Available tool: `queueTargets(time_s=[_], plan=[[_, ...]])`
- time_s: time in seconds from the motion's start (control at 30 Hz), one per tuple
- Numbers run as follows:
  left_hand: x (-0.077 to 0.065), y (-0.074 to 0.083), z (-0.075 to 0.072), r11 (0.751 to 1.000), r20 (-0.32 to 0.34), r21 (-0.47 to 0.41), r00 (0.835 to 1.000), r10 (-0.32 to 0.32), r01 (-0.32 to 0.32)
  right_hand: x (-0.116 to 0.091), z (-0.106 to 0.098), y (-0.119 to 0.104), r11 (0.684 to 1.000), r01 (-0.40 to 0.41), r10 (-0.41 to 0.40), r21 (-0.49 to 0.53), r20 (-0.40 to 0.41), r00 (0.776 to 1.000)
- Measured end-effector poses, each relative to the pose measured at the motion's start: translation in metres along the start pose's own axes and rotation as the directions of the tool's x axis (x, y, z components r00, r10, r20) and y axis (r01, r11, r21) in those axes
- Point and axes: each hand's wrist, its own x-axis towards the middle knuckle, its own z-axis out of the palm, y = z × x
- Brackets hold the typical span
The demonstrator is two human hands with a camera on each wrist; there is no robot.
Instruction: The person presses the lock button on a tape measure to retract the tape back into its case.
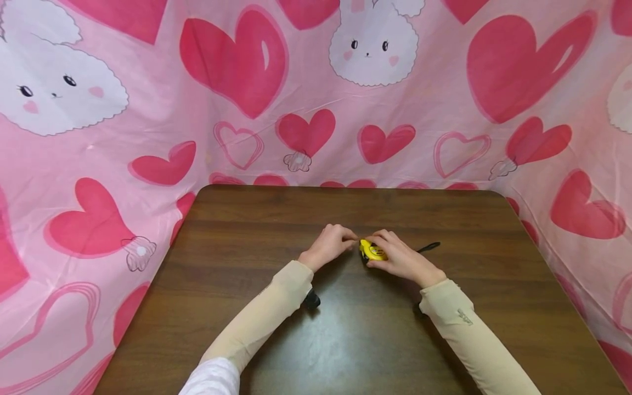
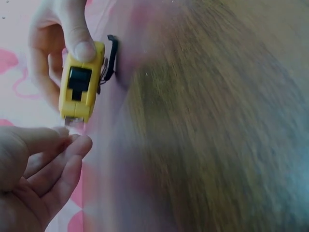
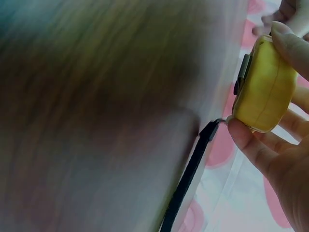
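Note:
A yellow tape measure (image 1: 373,250) with black parts is held above the table by my right hand (image 1: 397,257), its thumb and fingers gripping the case. In the left wrist view the dark lock button (image 2: 78,83) on the case faces the camera. At the case mouth shows the small metal end hook (image 2: 73,122). My left hand (image 1: 332,245) has its thumb and fingertips together at that hook, pinching it; the exact contact is partly hidden. A black wrist strap (image 3: 186,188) hangs from the case's other end.
The brown wooden table (image 1: 276,214) lies beneath both hands. A pink cloth (image 1: 306,82) with hearts and rabbit faces hangs behind and at both sides. Black wrist gear (image 1: 311,299) shows under the left cuff.

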Motion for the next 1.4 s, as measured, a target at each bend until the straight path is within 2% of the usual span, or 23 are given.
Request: queueTargets(time_s=[0.37, 0.57, 0.77, 1.03, 1.27, 1.4], plan=[[-0.018, -0.019, -0.012, 1.000, 0.000, 0.021, 1.000, -0.021, 0.021, -0.015, -0.004, 0.024, 0.998, -0.053, 0.052, -0.042, -0.024, 0.998], [-0.032, -0.029, -0.023, 0.998, -0.012, 0.057, 1.000, -0.026, 0.027, -0.023, -0.012, 0.039, 0.995, -0.084, 0.082, -0.055, -0.038, 0.996], [-0.051, -0.044, -0.037, 0.994, -0.043, 0.074, 0.996, -0.072, 0.075, -0.029, -0.022, 0.056, 0.991, -0.105, 0.099, -0.080, -0.077, 0.992], [-0.070, -0.059, -0.052, 0.988, -0.078, 0.071, 0.988, -0.131, 0.137, -0.041, -0.035, 0.072, 0.971, -0.215, 0.205, -0.108, -0.098, 0.974], [-0.082, -0.067, -0.061, 0.986, -0.123, 0.080, 0.983, -0.134, 0.144, -0.044, -0.040, 0.079, 0.958, -0.265, 0.257, -0.108, -0.085, 0.963], [-0.090, -0.070, -0.067, 0.979, -0.140, 0.101, 0.977, -0.164, 0.179, -0.045, -0.040, 0.081, 0.952, -0.293, 0.284, -0.093, -0.095, 0.954]])
